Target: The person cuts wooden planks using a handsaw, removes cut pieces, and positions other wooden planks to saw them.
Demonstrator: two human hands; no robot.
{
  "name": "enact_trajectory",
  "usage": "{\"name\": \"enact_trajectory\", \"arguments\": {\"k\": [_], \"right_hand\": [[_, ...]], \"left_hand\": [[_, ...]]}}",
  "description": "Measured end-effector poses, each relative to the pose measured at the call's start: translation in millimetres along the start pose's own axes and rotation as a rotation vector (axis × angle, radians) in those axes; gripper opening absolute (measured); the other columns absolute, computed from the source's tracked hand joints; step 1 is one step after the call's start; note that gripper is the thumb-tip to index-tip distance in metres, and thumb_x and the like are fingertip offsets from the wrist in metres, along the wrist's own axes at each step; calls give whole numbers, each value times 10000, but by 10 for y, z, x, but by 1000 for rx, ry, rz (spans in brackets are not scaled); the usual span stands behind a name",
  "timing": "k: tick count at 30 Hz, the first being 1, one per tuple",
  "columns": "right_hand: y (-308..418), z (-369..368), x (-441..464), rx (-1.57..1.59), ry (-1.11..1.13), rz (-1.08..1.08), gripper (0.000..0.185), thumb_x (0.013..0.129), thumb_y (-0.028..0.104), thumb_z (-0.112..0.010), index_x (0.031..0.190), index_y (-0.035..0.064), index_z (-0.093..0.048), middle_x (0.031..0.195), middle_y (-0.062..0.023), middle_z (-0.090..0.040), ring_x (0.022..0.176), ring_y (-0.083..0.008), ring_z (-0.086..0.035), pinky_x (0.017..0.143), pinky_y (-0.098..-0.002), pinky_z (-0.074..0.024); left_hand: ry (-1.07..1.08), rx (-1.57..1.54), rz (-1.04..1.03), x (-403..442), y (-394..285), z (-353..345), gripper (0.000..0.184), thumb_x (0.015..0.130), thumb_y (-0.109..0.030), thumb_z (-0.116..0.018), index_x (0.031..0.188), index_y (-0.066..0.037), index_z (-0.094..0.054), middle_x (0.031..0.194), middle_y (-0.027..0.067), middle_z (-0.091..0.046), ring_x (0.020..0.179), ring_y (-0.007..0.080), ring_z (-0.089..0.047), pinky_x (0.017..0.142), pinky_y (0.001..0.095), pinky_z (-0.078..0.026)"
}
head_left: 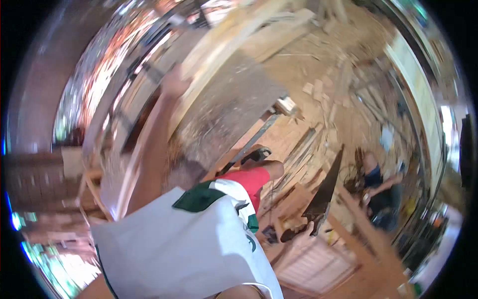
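My right hand [303, 236], at the lower right of the head view, is closed around the dark handle of a handsaw [324, 192]. The saw's long tapering blade points up and away from me. My left arm reaches to the upper left, where my left hand [174, 83] lies against a long pale wooden board [211, 62]. Motion blur smears its fingers, so their grip is unclear. Beside the board is a broad grey-brown surface [234, 92] strewn with sawdust. A bar clamp [256, 134] runs along its near edge, its head close to a pale wood block.
Another person [381, 187] sits low at the right, hands near the ground. Wood offcuts [321, 92] and sawdust cover the floor beyond the bench. Strips of wood [298, 154] lie near my leg. A slatted wooden panel [316, 266] stands below my right hand.
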State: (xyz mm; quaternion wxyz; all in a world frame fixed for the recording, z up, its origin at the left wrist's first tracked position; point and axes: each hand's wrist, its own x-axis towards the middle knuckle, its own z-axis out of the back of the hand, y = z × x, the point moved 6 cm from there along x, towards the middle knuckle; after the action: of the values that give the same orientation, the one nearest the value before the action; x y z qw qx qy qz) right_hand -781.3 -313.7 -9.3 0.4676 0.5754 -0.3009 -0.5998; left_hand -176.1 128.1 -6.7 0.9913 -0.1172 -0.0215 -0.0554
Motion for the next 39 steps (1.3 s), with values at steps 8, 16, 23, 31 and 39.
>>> {"name": "enact_trajectory", "arguments": {"k": [8,16,23,31,39], "right_hand": [[1522,-1148,307,-43,297,204,270,1002,215,-650,1225,78,-581,690,-30,-500,570,-111,-446,479,-278,-367],[2242,-2148,496,-149,1128,182,363,917,362,-716,910,20,-593,691,-35,-484,565,-162,-452,563,-334,-376],[1887,-3753,-1076,-455,1563,292,352,925,185,-736,1180,-15,-599,736,-46,-556,572,-119,-513,488,-281,-424],[1759,-4136,-1828,-387,1844,357,238,1049,210,-588,1123,-16,-585,763,-43,-559,576,-112,-499,495,-275,-419],[1442,-4806,-2125,-628,2208,893,525,991,173,-625,1457,-29,-490,763,-67,-647,667,-146,-609,631,-316,-512]], "left_hand": [[-196,-57,266,-680,401,105,805,838,-525,-783,1452,-83,-505,1445,191,-555,1380,360,-482,1139,531,-370],[-697,-325,881,-3350,1996,-75,667,887,-440,-795,1381,-56,-565,1286,151,-638,1177,320,-594,1030,452,-442],[-985,-999,931,-3090,1791,-420,311,938,-251,-740,1139,-20,-685,980,49,-726,897,143,-649,838,307,-508],[-1113,-791,1133,-3059,1716,-332,341,860,-211,-747,1138,-17,-711,988,100,-769,928,181,-723,832,345,-566],[-1154,-837,1187,-3045,1976,-520,314,862,-283,-808,992,-8,-731,921,78,-768,829,142,-698,753,307,-542]]}}
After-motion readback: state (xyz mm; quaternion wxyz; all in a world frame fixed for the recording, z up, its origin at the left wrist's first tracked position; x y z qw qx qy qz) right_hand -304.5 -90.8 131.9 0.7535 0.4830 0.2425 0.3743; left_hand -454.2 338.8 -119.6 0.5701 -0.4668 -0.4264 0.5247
